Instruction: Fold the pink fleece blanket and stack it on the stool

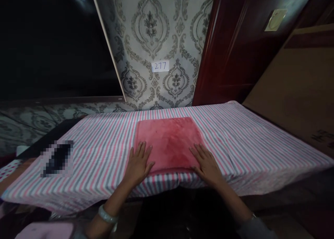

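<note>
A pink, plush-looking square of fabric (169, 141), perhaps a cushion or a seat mat, lies flat near the front edge of a striped cloth (104, 155). My left hand (138, 164) rests on its left front corner with the fingers spread, palm down. On the right front corner lies my right hand (206, 162), also flat with the fingers apart. Neither hand grasps anything. A darker red patch shows on the right half of the pink surface. The underside of the fabric is hidden.
A pixelated dark object (57, 159) lies on the cloth at the left. Behind stand a large black screen (57, 44) and a patterned wall with a paper marked 277 (160, 66). A big cardboard box (300, 89) borders the right side, beside a dark red door (235, 40).
</note>
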A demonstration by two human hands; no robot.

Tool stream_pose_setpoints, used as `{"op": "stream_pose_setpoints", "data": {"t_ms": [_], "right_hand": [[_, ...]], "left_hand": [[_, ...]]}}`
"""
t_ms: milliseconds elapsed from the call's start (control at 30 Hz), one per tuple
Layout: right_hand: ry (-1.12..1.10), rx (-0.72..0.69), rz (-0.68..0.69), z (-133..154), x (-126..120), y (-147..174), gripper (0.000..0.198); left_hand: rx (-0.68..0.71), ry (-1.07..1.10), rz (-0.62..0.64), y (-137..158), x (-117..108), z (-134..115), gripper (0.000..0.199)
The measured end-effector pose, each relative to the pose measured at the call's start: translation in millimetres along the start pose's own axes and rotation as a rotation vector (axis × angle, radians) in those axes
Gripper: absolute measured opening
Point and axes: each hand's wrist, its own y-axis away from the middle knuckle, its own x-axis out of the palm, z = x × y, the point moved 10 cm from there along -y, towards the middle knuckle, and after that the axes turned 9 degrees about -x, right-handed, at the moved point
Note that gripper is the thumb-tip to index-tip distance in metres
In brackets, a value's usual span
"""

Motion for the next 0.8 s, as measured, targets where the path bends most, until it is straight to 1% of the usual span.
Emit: {"op": "stream_pose_setpoints", "data": {"t_ms": [100, 267, 400, 500, 567, 633, 700, 767, 800], "right_hand": [[-0.069, -0.015, -0.031, -1, -5, 15, 0.073], [-0.139, 0.032, -0.078, -7, -4, 26, 0.074], [-0.198, 0.025, -0.116, -11, -1, 30, 0.071], [-0.246, 0.016, -0.139, -14, -1, 32, 0.074], [-0.26, 0.015, -0.144, -16, 0, 33, 0.078], [-0.259, 0.017, -0.142, -18, 3, 34, 0.081], [-0.251, 0.022, -0.147, -21, 4, 34, 0.081], [-0.238, 0.036, -0.173, -24, 0, 32, 0.077], [-0.232, 0.05, -0.19, -26, -4, 30, 0.073]], "left_hand": [[0.01, 0.027, -0.036, 9, 1, 6, 0.062], [0.087, 0.089, -0.096, 22, -2, 10, 0.063], [0.097, 0.044, -0.151, 26, -6, 14, 0.06], [0.119, 0.007, -0.21, 27, -17, 10, 0.056], [0.139, 0.005, -0.268, 28, -28, 1, 0.053], [0.189, 0.023, -0.301, 27, -35, -19, 0.054], [0.246, 0.051, -0.266, 24, -34, -46, 0.06], [0.259, 0.081, -0.177, 18, -25, -71, 0.066], [0.244, 0.095, -0.123, 14, -19, -82, 0.069]]}}
